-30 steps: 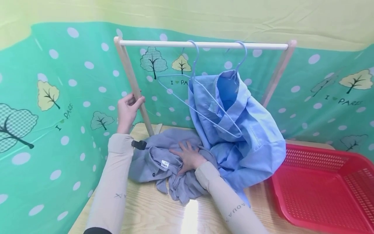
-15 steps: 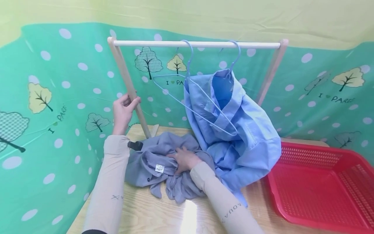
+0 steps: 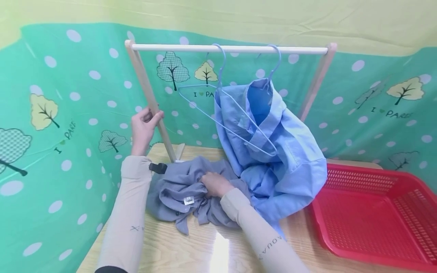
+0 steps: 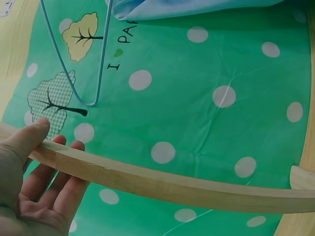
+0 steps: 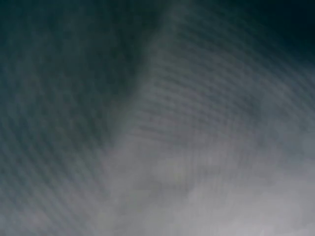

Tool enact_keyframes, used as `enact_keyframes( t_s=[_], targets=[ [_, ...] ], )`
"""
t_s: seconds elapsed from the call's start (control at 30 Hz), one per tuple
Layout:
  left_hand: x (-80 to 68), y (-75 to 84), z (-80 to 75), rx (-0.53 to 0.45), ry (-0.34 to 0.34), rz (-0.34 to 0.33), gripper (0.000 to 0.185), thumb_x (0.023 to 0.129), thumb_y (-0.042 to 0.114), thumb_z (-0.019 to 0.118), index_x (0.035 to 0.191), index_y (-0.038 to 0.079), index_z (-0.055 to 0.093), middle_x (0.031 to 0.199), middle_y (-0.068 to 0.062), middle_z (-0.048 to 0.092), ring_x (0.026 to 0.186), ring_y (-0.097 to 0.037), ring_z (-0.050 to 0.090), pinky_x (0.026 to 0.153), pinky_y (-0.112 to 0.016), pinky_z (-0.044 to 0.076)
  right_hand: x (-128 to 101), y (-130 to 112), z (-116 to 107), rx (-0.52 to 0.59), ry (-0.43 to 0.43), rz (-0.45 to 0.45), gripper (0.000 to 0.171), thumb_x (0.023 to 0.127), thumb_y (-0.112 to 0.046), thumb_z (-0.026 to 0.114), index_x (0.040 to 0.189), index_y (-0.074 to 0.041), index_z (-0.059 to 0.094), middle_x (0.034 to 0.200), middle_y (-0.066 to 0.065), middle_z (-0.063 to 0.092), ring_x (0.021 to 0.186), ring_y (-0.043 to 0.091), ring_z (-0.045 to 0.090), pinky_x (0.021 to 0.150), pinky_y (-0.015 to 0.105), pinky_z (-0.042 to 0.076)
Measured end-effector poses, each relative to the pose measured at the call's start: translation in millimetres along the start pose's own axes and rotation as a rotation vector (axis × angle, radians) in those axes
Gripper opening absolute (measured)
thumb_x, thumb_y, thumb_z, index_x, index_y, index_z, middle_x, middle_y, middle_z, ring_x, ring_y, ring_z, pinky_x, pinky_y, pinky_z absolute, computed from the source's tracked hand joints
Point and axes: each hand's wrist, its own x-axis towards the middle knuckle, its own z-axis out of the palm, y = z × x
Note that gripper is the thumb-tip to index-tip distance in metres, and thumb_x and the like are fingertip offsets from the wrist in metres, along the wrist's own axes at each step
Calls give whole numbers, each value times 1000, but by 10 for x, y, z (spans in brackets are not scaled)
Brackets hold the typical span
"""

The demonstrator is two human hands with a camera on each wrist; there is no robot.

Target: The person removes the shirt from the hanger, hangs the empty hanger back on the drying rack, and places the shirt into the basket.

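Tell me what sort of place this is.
Probably a staged laundry corner: a pale wooden clothes rack bearing a light-blue collared cloth shirt, a red rectangular perforated plastic basket, and a green-and-yellow tree-print sheet hung behind.

Blurred grey cloth (image 5: 206, 152) fills the view at very close range, its fine parallel lines running in slanting and curving bands. It is palest toward the lower right. A darker, blue-green area covers the upper left, meeting the paler part along a soft diagonal edge; the top right corner is nearly black.
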Motion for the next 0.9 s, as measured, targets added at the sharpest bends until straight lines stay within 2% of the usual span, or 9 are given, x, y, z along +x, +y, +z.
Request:
enact_keyframes(
  t_s=[0.13, 0.3, 0.53, 0.7, 0.9],
  targets=[
    [-1, 0, -22, -9, -7, -8, 37, 89, 24, 76, 123, 10, 70, 102, -1, 77, 99, -7, 69, 104, -38, 51, -11, -25, -2, 35, -8, 30, 21, 74, -12, 83, 93, -16, 74, 97, 5, 73, 92, 25, 69, 80, 38, 60],
    [2, -3, -19, -25, -5, 14, 35, 89, 24, 76, 120, 8, 71, 99, -1, 77, 97, -7, 70, 103, -38, 52, -38, -45, -6, 50, -6, 60, 19, 79, -7, 79, 94, -15, 73, 99, 6, 72, 92, 27, 69, 78, 39, 60],
    [2, -10, -1, -35, -2, 1, 36, 88, 25, 77, 120, 9, 71, 101, 0, 77, 97, -7, 70, 101, -35, 54, -144, -23, -61, 94, 91, 10, 17, 82, -5, 71, 90, -19, 74, 92, 1, 73, 87, 24, 70, 77, 39, 59],
    [-16, -28, 39, -37, -15, -10, 38, 89, 26, 76, 122, 9, 70, 102, -1, 76, 96, -7, 69, 100, -34, 54, -251, -29, -150, 110, 155, 28, 20, 82, -4, 72, 91, -22, 75, 94, 0, 73, 90, 24, 70, 75, 41, 59],
    [-63, 113, -13, -34, -12, -30, 36, 91, 19, 74, 124, 7, 68, 102, -2, 76, 96, -6, 69, 101, -34, 54, -326, -118, -337, 110, 235, 41, 21, 85, -7, 70, 91, -26, 76, 94, -1, 73, 90, 22, 71, 71, 42, 60]
  ],
)
